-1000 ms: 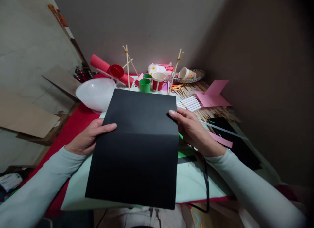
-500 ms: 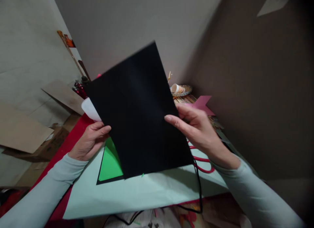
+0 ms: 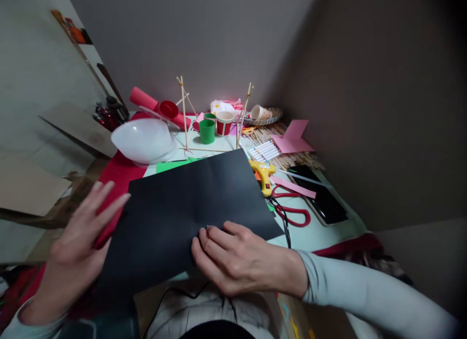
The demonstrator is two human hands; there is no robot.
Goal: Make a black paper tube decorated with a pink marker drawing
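Note:
A large black sheet of paper lies slanted over the near part of the table, covering most of what is under it. My right hand is at its near edge, fingers curled over the top; the thumb is out of sight, apparently below the sheet. By the sheet's left edge is my left hand, open with fingers stretched out and slightly blurred. A strip of green paper peeks out beyond the far edge. Touching or close to the right edge is a yellow glue gun, with red-handled scissors beside it.
Farther back stand a white bowl-like object, a green cup, a red-and-white cup and a frame of thin sticks. To the right are white markers, folded pink paper and a dark phone-like device.
The black sheet has come down from upright in front of me to nearly flat. My left hand has let go and opened; my right hand has shifted to the near edge.

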